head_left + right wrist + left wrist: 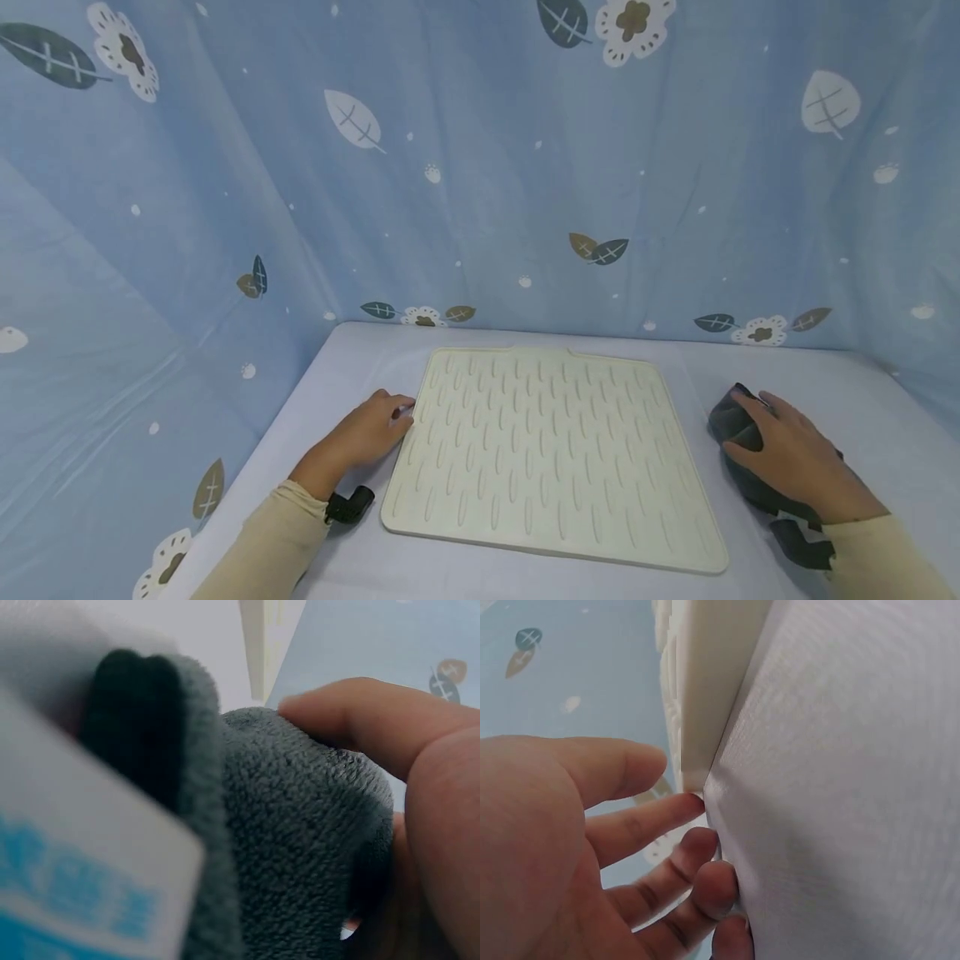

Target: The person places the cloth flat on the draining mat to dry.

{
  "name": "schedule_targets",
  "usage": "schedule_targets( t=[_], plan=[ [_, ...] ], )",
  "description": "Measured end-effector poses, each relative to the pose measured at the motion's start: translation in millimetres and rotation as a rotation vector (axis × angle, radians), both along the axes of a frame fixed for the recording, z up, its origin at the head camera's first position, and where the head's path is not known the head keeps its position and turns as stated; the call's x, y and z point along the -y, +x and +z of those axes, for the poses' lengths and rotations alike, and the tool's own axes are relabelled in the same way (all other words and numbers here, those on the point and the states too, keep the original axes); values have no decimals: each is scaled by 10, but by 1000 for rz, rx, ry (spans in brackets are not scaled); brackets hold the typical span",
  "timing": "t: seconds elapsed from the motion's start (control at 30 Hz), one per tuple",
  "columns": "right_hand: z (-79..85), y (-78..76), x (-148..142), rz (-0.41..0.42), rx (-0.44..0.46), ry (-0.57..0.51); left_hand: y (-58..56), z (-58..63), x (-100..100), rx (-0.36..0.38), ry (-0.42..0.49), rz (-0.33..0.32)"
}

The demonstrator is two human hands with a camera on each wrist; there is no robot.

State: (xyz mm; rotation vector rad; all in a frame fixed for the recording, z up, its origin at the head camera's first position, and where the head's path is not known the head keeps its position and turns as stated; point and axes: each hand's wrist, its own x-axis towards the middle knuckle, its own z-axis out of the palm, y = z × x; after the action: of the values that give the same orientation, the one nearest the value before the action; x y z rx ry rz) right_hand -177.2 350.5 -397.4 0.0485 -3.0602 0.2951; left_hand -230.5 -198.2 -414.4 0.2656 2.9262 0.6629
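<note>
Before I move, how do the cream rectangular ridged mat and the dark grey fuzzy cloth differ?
The cream rectangular ridged mat lies spread flat; the dark grey fuzzy cloth is bunched up.
The mat covers more of the table; the bunched cloth covers less.
The right hand holds the cloth, but not the mat.
Both have textured surfaces.

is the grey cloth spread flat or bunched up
Bunched up: the grey cloth forms a compact, raised bundle beside the mat in the head view, and thick, bulging folds show in the right wrist view.
</note>
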Motion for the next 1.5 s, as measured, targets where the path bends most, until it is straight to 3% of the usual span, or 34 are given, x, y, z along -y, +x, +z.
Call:
schedule_targets(
  t=[0.6, 1.37, 1.5],
  plan=[
    [-68, -15, -84, -15, 94, 21, -5, -5, -36, -18, 5, -46],
    [-46, -37, -89, 56, 136, 6, -4, -1, 13, -6, -10, -28],
    [-41, -40, -142, 95, 155, -38, -5, -6, 12, -1, -14, -24]
  ],
)
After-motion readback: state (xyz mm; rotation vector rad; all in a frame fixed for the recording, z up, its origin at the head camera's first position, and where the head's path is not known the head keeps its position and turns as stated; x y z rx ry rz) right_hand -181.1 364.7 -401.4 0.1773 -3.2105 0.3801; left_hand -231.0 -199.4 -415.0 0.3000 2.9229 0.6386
